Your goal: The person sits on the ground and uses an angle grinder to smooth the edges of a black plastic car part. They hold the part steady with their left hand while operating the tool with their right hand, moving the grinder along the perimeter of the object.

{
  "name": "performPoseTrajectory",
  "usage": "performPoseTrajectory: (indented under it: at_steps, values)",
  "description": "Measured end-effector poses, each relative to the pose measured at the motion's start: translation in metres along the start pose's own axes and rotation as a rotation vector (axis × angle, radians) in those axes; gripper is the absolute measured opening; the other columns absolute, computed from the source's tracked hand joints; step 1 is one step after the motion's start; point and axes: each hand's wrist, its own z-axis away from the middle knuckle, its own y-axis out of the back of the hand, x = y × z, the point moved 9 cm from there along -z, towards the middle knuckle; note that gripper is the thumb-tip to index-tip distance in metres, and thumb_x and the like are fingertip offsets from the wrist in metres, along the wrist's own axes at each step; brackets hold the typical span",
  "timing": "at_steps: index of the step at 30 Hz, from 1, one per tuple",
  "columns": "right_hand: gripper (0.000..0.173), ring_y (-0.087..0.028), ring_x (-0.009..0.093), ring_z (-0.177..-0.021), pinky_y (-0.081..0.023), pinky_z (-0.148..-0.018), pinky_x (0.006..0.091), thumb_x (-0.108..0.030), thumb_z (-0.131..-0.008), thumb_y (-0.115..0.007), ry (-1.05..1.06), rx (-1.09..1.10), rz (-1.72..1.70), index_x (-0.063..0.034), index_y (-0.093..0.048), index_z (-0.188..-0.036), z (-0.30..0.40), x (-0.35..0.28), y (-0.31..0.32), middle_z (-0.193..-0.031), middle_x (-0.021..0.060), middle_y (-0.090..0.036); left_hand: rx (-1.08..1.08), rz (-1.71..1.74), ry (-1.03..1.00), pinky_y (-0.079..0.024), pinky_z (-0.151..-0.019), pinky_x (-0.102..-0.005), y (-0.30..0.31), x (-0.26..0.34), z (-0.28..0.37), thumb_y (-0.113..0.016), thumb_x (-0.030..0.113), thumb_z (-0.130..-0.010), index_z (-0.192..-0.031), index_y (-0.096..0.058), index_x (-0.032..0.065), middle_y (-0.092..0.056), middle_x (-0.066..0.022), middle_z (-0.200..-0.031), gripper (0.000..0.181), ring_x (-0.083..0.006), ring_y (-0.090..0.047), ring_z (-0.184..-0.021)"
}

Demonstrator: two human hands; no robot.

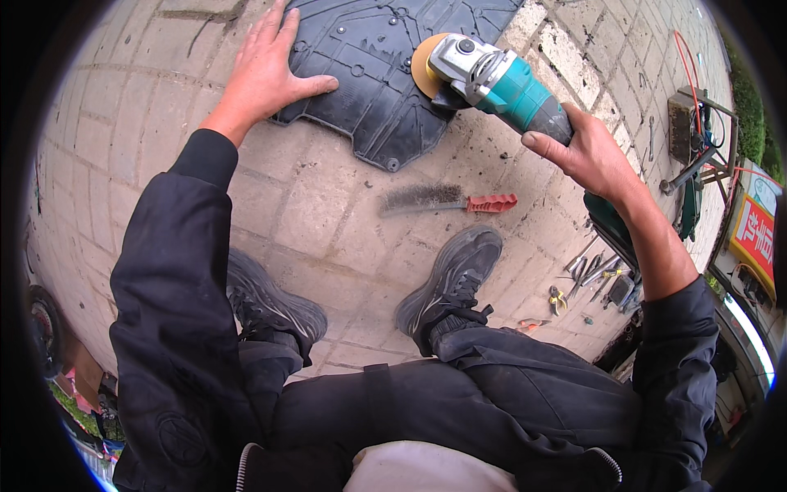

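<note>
My left hand (267, 71) is spread with fingers apart at the left edge of a black plastic panel (332, 101), its thumb lying over the panel. The panel is ribbed, with small holes and round bosses, and runs out of view at the top. My right hand (593, 147) grips the dark rear body of a teal angle grinder (516, 92) with a silver gear head. A tan disc (427, 64) on the grinder is over the panel's right part; I cannot tell whether it touches or spins. A wire brush (430, 198) with a red handle lies on the paving below the panel.
My shoes (458, 277) stand either side of bare paving (363, 301). To the right lie pliers (557, 300) with yellow handles and several other hand tools (593, 270). Farther right are a metal frame (707, 132), an orange cable (688, 61) and a sign (755, 240) bearing writing.
</note>
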Motion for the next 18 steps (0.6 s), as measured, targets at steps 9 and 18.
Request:
performPoseTrajectory:
  at_steps: [9, 18]
  values:
    - [0.076, -0.065, 0.027, -0.067, -0.052, -0.063, 0.0409, -0.067, -0.080, -0.071, 0.004, -0.009, -0.010, 0.0072, -0.062, -0.094, 0.0013, -0.0025, -0.0008, -0.070, 0.0169, -0.063, -0.002, 0.024, -0.002, -0.026, -0.120, -0.0467, 0.0012, 0.0011, 0.0000, -0.084, 0.055, -0.066, -0.151, -0.035, 0.0005, -0.022, -0.0183, -0.162, 0.113, -0.0388, -0.024, -0.148]
    - [0.074, -0.064, 0.025, -0.067, -0.052, -0.064, 0.0393, -0.065, -0.081, -0.071, 0.006, 0.010, -0.156, 0.0067, -0.063, -0.098, 0.0073, -0.0012, -0.0010, -0.072, 0.0156, -0.063, 0.007, 0.017, -0.012, -0.026, -0.120, -0.0466, 0.0023, 0.0020, 0.0001, -0.084, 0.056, -0.067, -0.151, -0.035, 0.0003, -0.023, -0.0188, -0.162, 0.112, -0.0389, -0.024, -0.148]
